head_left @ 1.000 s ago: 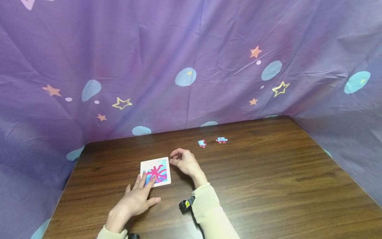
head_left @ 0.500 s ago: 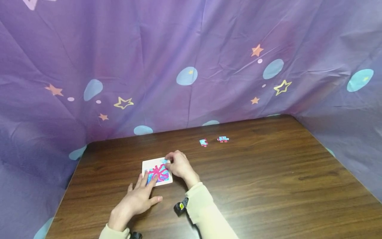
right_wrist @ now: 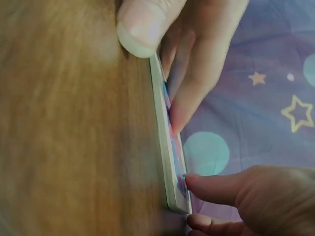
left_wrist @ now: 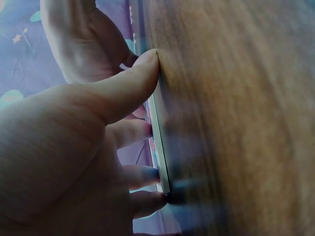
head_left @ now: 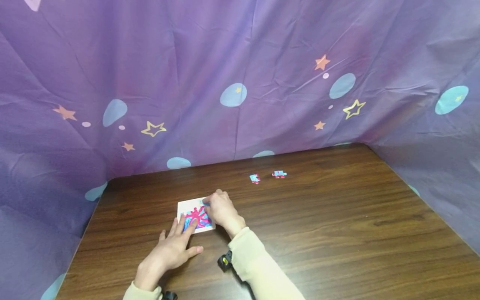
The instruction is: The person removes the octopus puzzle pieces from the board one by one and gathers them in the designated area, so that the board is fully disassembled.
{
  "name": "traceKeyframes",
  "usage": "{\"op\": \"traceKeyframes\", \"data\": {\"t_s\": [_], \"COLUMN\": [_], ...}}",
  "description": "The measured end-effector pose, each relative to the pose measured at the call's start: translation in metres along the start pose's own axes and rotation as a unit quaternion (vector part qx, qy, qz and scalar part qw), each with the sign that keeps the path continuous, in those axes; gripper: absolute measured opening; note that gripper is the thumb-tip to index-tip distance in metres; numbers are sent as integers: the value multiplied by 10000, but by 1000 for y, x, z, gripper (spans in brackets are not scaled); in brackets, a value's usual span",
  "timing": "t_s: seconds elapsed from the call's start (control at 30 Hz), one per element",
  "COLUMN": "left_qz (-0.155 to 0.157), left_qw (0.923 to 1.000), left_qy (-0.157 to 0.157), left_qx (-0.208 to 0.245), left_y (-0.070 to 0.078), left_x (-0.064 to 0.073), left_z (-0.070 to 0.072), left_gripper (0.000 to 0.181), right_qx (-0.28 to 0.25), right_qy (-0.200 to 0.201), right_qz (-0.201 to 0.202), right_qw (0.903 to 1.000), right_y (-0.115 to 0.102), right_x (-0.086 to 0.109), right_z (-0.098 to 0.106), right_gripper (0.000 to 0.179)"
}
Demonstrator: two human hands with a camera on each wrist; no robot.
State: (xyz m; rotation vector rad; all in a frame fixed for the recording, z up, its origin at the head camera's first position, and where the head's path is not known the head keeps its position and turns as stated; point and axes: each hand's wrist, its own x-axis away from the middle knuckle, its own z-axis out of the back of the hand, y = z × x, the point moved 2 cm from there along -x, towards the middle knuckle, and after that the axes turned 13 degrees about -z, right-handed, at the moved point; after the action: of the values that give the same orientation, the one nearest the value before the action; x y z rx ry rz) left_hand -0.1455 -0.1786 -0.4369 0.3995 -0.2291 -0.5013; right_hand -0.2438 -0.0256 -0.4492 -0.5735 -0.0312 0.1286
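A small white-bordered jigsaw puzzle [head_left: 196, 216] with a pink, octopus-like figure on blue lies on the table, left of the middle. Outstretched fingers of my left hand [head_left: 170, 250] rest on its lower left part, the thumb [left_wrist: 135, 73] spread out beside the near edge. My right hand [head_left: 222, 210] bends over the upper right corner, fingertips at a light-blue jigsaw piece [head_left: 201, 202] there and largely covering it. Its thumb [right_wrist: 211, 188] touches the picture side in the right wrist view; I cannot tell whether thumb and finger pinch the piece.
Two loose jigsaw pieces, one corner-shaped [head_left: 255, 178] and one wider [head_left: 279, 174], lie near the back of the wooden table [head_left: 337, 229]. A purple curtain [head_left: 195, 83] with stars and ovals hangs behind and at both sides. Black wrist cameras sit on both wrists.
My right hand has moved left from just beside the puzzle onto its upper right corner, covering part of the picture. The left hand and both loose pieces have stayed put.
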Motion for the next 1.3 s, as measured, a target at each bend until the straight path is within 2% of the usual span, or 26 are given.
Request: {"op": "traceKeyframes", "data": {"t_s": [0.2, 0.33, 0.43, 0.57, 0.7, 0.87, 1.0, 1.07, 1.3], "left_qz": [28, 25, 20, 9, -12, -36, -35, -16, 3], "left_qw": [10000, 10000, 10000, 10000, 10000, 10000, 10000, 10000, 10000], "left_qy": [-28, -40, -50, -55, -30, -4, 0, 2, -2], "left_qx": [1, 32, 50, 28, 23, 17, 49, 64, 65], "left_y": [1, 2, 1, 1, 0, 0, 1, 1, 1], "left_x": [0, 0, 0, 0, 0, 0, 0, 0, 0], "left_z": [1, 1, 1, 1, 1, 0, 0, 1, 2], "left_gripper": [75, 75, 75, 75, 74, 74, 75, 75, 75], "right_qx": [351, 336, 22, -1043, -2317, -3149, -3959, -4250, -4793], "right_qy": [-440, -616, -601, -567, -726, -838, -1014, -1079, -935], "right_qz": [-405, -691, -694, -444, -245, -304, -409, -443, -629], "right_qw": [9976, 9951, 9958, 9919, 9698, 9449, 9118, 8976, 8704], "right_y": [0, 3, 4, 7, 9, 15, 21, 24, 38], "right_x": [-6, -11, -12, -13, -14, -14, -13, -13, -13], "right_z": [2, 0, -2, -3, -4, -3, 2, 6, 25], "right_gripper": [30, 30, 28, 24, 16, 10, 14, 15, 16]}}
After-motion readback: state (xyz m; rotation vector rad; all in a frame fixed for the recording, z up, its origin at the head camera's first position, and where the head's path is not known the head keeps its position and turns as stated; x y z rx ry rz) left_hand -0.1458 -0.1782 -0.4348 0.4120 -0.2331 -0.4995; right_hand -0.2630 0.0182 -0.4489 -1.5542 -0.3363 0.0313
